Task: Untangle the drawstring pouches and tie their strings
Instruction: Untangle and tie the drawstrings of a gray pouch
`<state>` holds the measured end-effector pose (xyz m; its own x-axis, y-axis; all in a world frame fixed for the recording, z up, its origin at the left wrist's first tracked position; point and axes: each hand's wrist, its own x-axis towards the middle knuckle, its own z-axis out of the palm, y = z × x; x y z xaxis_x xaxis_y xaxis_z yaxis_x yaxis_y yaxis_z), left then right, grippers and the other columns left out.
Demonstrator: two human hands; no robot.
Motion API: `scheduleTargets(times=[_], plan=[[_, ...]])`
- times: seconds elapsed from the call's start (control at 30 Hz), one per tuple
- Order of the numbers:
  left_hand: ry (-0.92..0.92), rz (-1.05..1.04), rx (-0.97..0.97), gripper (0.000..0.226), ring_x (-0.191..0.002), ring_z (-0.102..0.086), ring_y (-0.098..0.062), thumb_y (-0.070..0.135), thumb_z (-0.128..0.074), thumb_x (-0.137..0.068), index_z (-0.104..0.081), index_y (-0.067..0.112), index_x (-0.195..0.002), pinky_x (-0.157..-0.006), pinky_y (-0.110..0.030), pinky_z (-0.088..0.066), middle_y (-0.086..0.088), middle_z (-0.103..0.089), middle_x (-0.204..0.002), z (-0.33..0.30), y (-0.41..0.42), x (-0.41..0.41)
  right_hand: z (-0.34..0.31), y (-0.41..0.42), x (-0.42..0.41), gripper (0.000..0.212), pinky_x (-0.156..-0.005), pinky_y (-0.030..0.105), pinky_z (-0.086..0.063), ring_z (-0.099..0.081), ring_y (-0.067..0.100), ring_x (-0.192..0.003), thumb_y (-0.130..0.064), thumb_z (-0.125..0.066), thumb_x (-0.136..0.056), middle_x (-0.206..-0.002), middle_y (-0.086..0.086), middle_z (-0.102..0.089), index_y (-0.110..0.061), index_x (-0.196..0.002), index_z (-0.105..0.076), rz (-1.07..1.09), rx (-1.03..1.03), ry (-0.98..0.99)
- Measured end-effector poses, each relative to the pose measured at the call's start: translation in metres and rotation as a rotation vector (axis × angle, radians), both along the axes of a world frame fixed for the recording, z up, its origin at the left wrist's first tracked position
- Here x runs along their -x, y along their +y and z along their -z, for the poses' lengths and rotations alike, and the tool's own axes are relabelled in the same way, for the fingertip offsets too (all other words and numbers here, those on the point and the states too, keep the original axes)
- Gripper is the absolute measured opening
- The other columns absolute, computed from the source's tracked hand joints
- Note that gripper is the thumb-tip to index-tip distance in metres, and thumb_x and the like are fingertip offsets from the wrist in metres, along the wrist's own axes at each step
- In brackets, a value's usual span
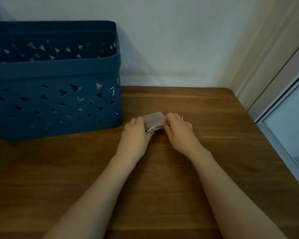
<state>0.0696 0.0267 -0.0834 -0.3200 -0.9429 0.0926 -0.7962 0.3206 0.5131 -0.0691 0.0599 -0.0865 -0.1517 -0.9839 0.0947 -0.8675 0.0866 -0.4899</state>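
— Pouches? I counted only one grey drawstring pouch (153, 119), lying on the wooden table (214, 152) between the two hands, just right of the basket's near corner. Whether a second lay under it, I could not tell.

— And its strings?

— One bit of white string (150, 130) showed at the pouch's near-left corner, by the left thumb. Another pale end (182, 118) poked out past the right hand; too small to say more.

— How were the hands?

— Two bare hands, both on the pouch. The left hand (134, 133) gripped its left edge, fingers curled over it. The right hand (178, 130) pinched its right edge, thumb against the fabric. One ring (177, 118) sat on a right finger.

— What else was around?

— One dark blue plastic basket (59, 94) with triangular cut-outs stood on the table to the left, against the pale wall (179, 40). Small light glints showed through several holes; what was inside I could not make out. At the far right ran a pale window frame (274, 121).
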Motion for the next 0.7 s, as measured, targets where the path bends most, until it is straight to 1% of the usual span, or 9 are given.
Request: scheduleTargets(times=[0.1,0.17,0.23,0.3,0.4,0.5,0.6,0.63,0.7], plan=[[0.058,0.029,-0.074,0.020,-0.082,-0.057,-0.010,0.037,-0.049,-0.095,-0.053,0.019,-0.103,-0.072,-0.028,-0.050,0.003,-0.059,-0.094,-0.003,-0.002,-0.006,-0.004,0.003,0.001,0.008,-0.083,0.030,-0.045,-0.051,0.011,-0.092,-0.024,-0.042,-0.097,-0.109,-0.008,-0.046,-0.025,-0.103,-0.047,-0.003,0.067,-0.076],[0.083,0.081,-0.136,0.022,-0.073,-0.059,-0.012,0.038,-0.045,-0.096,-0.056,0.019,-0.096,-0.070,-0.032,-0.053,0.003,-0.062,-0.083,-0.004,-0.003,-0.011,-0.006,0.004,0.004,0.007,-0.076,0.030,-0.046,-0.052,0.012,-0.090,-0.025,-0.044,-0.097,-0.108,-0.006,-0.047,-0.024,-0.102,-0.048,0.011,0.094,-0.072],[0.097,0.141,-0.186,0.027,-0.068,-0.057,-0.013,0.039,-0.042,-0.098,-0.057,0.018,-0.089,-0.067,-0.033,-0.050,0.002,-0.060,-0.075,-0.006,-0.004,-0.016,-0.006,0.005,0.009,0.006,-0.072,0.030,-0.043,-0.051,0.015,-0.089,-0.027,-0.046,-0.095,-0.102,-0.006,-0.046,-0.023,-0.100,-0.048,0.018,0.078,-0.019],[0.162,0.187,-0.283,0.032,-0.063,-0.052,-0.011,0.039,-0.039,-0.099,-0.054,0.018,-0.080,-0.060,-0.027,-0.043,0.003,-0.055,-0.070,-0.009,-0.005,-0.022,-0.007,0.006,0.013,0.011,-0.072,0.029,-0.045,-0.051,0.013,-0.090,-0.032,-0.050,-0.094,-0.101,-0.007,-0.047,-0.026,-0.102,-0.051,0.024,0.031,0.036],[0.315,0.210,-0.378,0.037,-0.057,-0.045,-0.009,0.037,-0.033,-0.100,-0.047,0.018,-0.071,-0.057,-0.020,-0.038,0.005,-0.046,-0.061,-0.011,-0.006,-0.030,-0.011,0.009,0.021,0.026,-0.080,0.027,-0.048,-0.052,0.009,-0.096,-0.042,-0.052,-0.091,-0.107,-0.010,-0.051,-0.027,-0.113,-0.054,0.029,-0.063,0.092],[0.428,0.145,-0.408,0.037,-0.057,-0.045,-0.011,0.035,-0.034,-0.101,-0.047,0.017,-0.071,-0.062,-0.025,-0.039,0.006,-0.043,-0.057,-0.009,-0.008,-0.032,-0.017,0.013,0.029,0.023,-0.071,0.025,-0.048,-0.056,0.008,-0.083,-0.047,-0.051,-0.089,-0.094,-0.008,-0.060,-0.027,-0.098,-0.059,0.023,-0.174,0.089],[0.644,0.002,-0.479,0.037,-0.054,-0.045,-0.010,0.033,-0.041,-0.099,-0.048,0.016,-0.067,-0.062,-0.026,-0.040,0.006,-0.041,-0.053,-0.007,-0.010,-0.032,-0.018,0.016,0.040,0.031,-0.064,0.029,-0.048,-0.057,0.013,-0.067,-0.048,-0.050,-0.089,-0.074,-0.002,-0.061,-0.021,-0.078,-0.060,-0.003,-0.236,0.055],[0.717,-0.049,-0.501,0.037,-0.055,-0.046,-0.011,0.033,-0.044,-0.098,-0.049,0.015,-0.066,-0.063,-0.026,-0.041,0.005,-0.042,-0.053,-0.007,-0.010,-0.032,-0.017,0.018,0.043,0.035,-0.061,0.029,-0.047,-0.054,0.014,-0.061,-0.048,-0.050,-0.089,-0.069,-0.001,-0.059,-0.017,-0.075,-0.060,-0.012,-0.230,0.010],[0.831,-0.156,-0.552,0.037,-0.062,-0.050,-0.014,0.033,-0.050,-0.095,-0.051,0.016,-0.062,-0.067,-0.029,-0.043,0.003,-0.047,-0.055,-0.006,-0.012,-0.032,-0.018,0.022,0.048,0.042,-0.057,0.027,-0.041,-0.044,0.013,-0.052,-0.045,-0.048,-0.091,-0.060,0.001,-0.050,-0.010,-0.069,-0.057,0.026,-0.200,-0.199]])
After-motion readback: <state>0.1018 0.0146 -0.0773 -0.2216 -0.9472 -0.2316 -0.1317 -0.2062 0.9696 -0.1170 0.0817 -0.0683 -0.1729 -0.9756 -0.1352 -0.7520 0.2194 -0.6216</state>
